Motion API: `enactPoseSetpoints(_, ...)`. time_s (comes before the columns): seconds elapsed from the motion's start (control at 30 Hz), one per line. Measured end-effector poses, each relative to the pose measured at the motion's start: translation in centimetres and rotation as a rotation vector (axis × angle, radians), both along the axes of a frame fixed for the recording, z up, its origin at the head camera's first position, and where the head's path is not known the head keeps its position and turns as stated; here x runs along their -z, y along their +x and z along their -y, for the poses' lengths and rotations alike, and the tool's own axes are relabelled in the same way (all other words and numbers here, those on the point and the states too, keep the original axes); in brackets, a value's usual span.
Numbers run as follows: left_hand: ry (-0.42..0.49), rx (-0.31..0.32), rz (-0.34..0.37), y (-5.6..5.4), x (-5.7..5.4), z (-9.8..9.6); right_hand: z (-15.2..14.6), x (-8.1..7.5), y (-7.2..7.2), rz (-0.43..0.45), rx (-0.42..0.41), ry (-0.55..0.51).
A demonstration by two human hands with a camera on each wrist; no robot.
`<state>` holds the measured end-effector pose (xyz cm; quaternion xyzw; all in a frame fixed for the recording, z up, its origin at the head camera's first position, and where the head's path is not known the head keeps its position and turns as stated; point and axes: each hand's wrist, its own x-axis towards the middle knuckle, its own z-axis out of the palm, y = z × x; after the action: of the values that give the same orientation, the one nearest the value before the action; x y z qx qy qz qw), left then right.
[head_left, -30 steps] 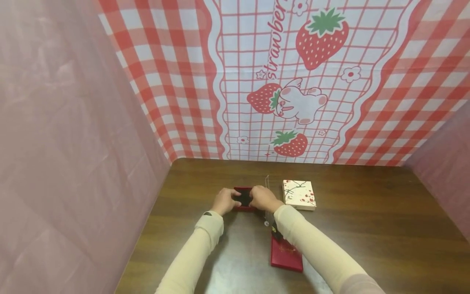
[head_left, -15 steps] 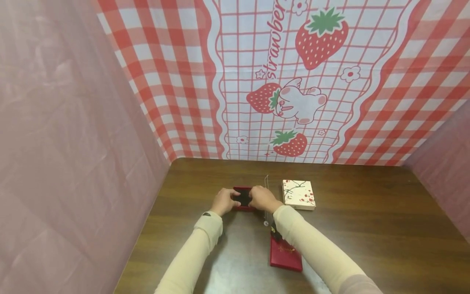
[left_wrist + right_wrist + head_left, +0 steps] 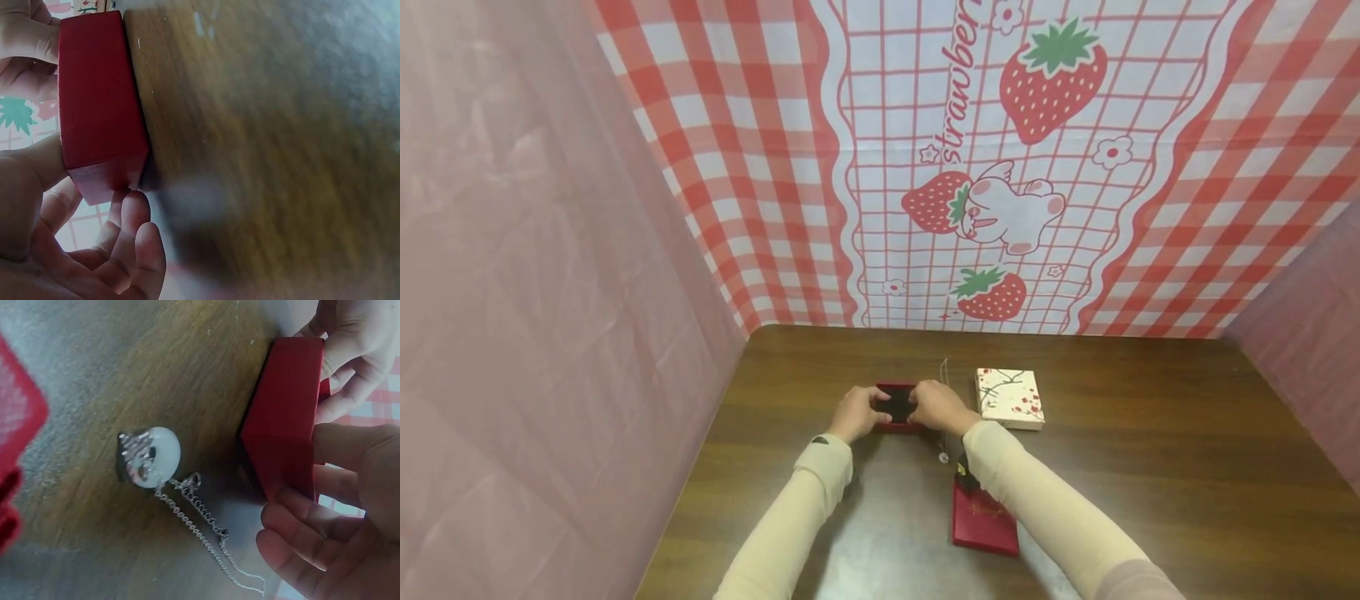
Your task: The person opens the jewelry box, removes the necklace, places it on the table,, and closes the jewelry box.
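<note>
A small open red box (image 3: 898, 428) with a black inside stands on the brown table between both hands. My left hand (image 3: 853, 414) grips its left end, the thumb over the rim and other fingertips against the outer wall in the left wrist view. At the opposite end, my right hand (image 3: 942, 407) holds the box the same way, its fingertips touching the red wall (image 3: 284, 394). Beside the right hand lies a silver chain necklace with a round white pendant (image 3: 165, 456). What the fingertips touch inside the box is partly hidden.
A red flat box or lid (image 3: 985, 525) with gold marking lies nearer the front, with a dark piece (image 3: 964, 477) partly under the right sleeve. Right of the hands sits a cream box (image 3: 1010, 397) with a floral branch print. A strawberry-patterned cloth (image 3: 775, 208) hangs behind the table.
</note>
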<state>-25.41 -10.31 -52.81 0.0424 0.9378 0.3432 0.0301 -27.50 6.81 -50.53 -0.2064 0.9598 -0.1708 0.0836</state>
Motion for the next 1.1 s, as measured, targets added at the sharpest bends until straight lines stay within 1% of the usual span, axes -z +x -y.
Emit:
enactPoseSetpoints(0.1,-0.012,0.005,-0.003,0.1,-0.2,0.1,-0.3,0.3,-0.1,0.0,0.002,-0.028)
enactPoseSetpoints(0.33,-0.043,0.02,-0.028,0.2,-0.2,0.2,-0.8,0.6,0.0,-0.017,0.0,-0.096)
enactPoseSetpoints(0.5,-0.046,0.028,-0.05,0.4,-0.2,0.4,-1.0,0.6,0.1,-0.018,0.007,-0.129)
enactPoseSetpoints(0.67,-0.028,0.032,-0.063,0.4,-0.2,0.4,-1.3,0.4,0.1,-0.022,0.006,-0.167)
enactPoseSetpoints(0.8,-0.014,0.029,-0.062,0.5,-0.1,0.5,-1.5,0.3,0.1,-0.028,-0.013,-0.19)
enactPoseSetpoints(1.1,-0.017,0.013,-0.042,0.6,-0.2,0.3,-2.1,0.1,0.1,-0.005,-0.047,-0.265)
